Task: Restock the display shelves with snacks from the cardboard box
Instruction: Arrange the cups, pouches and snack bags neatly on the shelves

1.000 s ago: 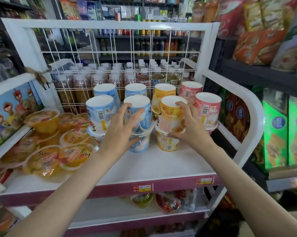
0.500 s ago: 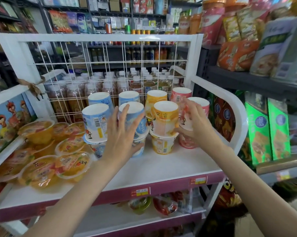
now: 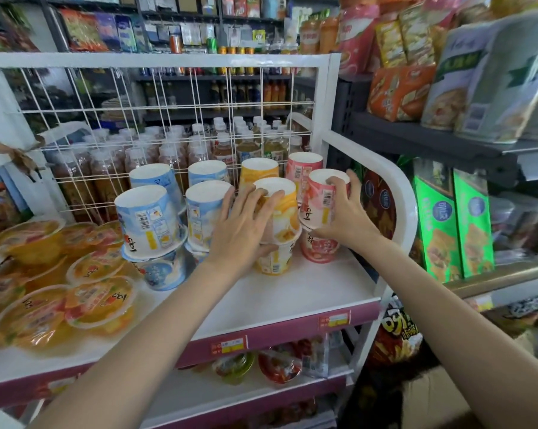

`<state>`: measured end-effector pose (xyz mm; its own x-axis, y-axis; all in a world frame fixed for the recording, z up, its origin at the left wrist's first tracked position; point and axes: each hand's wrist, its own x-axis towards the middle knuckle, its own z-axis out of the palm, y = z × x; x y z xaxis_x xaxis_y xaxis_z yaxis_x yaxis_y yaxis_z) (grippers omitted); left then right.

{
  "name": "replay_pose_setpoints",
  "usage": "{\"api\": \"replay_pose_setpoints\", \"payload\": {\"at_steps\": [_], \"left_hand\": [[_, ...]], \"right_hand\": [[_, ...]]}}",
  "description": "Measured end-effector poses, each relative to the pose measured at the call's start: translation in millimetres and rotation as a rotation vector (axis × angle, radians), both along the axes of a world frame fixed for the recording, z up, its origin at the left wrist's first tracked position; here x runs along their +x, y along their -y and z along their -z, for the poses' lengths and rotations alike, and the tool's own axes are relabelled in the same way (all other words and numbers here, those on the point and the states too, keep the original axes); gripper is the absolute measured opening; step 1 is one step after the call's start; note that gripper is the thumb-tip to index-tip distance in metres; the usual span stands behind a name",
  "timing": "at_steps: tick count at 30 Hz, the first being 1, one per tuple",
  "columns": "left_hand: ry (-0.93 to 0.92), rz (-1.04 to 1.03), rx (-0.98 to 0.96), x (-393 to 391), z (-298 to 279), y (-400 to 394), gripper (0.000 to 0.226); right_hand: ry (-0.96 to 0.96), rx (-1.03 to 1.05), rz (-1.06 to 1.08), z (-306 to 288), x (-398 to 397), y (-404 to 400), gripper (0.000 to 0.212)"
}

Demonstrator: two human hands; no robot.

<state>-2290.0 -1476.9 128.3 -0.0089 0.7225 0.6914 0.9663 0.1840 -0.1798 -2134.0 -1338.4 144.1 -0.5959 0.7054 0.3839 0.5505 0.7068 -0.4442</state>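
On the white display shelf (image 3: 292, 292), yellow paper snack cups (image 3: 281, 212) stand stacked in a pair, the upper cup inverted with its white base up, long axis vertical. The left hand (image 3: 241, 232) presses against the yellow stack's left side, fingers straight and spread, thumb low on the lower cup. Just to the right, the right hand (image 3: 346, 212) grips the inverted pink paper cup (image 3: 318, 199) atop its own stack, fingers curled over the base. Blue paper cups (image 3: 148, 218) stand left, beside clear jelly bowls (image 3: 100, 301).
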Motion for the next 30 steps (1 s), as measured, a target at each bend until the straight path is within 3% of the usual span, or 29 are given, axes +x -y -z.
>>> {"api": "replay_pose_setpoints", "payload": {"at_steps": [9,30], "left_hand": [[-0.054,0.005,0.008,-7,0,2,0.1],[-0.027,-0.039,0.049,4,1,2,0.099]], "right_hand": [[0.184,0.255,-0.009,1,14,-5,0.095],[0.395,0.24,0.056,-32,13,8,0.091]]}}
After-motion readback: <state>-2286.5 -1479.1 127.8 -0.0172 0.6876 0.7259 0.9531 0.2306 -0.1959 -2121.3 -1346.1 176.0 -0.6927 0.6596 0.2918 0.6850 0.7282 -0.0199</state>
